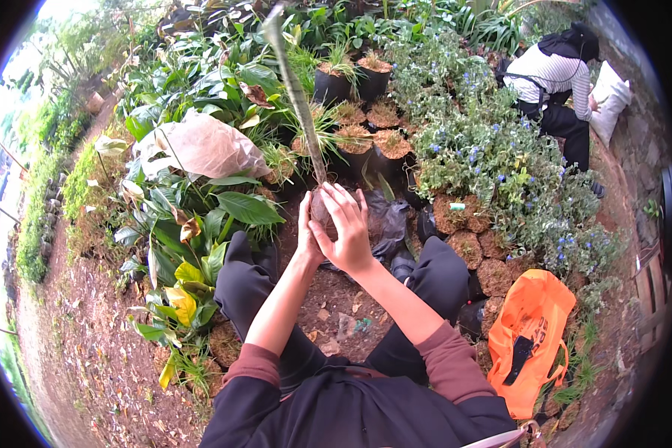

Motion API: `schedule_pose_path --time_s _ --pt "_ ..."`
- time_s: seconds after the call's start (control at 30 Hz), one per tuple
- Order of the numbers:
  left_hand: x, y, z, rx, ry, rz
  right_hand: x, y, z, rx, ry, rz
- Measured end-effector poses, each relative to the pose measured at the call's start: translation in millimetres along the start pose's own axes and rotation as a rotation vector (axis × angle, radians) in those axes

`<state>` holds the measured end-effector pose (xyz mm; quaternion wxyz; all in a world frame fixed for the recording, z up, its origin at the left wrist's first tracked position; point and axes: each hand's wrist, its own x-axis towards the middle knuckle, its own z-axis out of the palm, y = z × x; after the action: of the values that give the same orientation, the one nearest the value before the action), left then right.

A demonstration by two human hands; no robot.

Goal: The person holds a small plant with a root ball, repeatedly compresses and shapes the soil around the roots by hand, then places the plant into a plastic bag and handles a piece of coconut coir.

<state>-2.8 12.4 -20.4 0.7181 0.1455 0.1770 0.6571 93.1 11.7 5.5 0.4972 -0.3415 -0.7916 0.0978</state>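
Between my left hand (pixel 307 229) and my right hand (pixel 344 227) is a round brown root ball (pixel 320 208), cupped from both sides with the palms facing each other. A long, narrow, mottled grey-green leaf (pixel 301 103), like that of a snake plant, rises from the ball and tilts to the upper left. My right fingers lie over part of the ball and hide it. Below and to the right of the hands, crumpled black plastic (pixel 389 221) rests on the soil between my feet.
Potted leafy plants (pixel 185 246) crowd the left, by a pale translucent bag (pixel 207 145). Black grow bags (pixel 354 140) stand ahead. On the right lie an orange bag (pixel 529 330) and a phone (pixel 518 358) on it. A person (pixel 554 84) bends over a white sack (pixel 610 103) beyond blue-flowered plants (pixel 481 134).
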Motion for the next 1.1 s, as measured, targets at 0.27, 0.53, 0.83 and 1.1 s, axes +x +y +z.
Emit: schedule_pose_path --time_s 0.27,0.53,0.83,1.1 --pt "3.0 3.0 6.1 0.077 0.061 -0.025 -0.9 12.4 1.8 0.070 0.023 0.039" --pt "-2.0 5.1 14.1 0.525 0.120 0.134 3.7 15.6 -2.5 0.485 0.154 0.427" --pt "4.3 3.7 8.5 0.093 0.128 -0.011 -0.7 11.8 3.4 0.287 0.156 0.330" --pt "9.9 -3.5 -7.1 0.005 0.129 -0.010 -5.8 14.2 5.2 0.055 0.102 0.084"
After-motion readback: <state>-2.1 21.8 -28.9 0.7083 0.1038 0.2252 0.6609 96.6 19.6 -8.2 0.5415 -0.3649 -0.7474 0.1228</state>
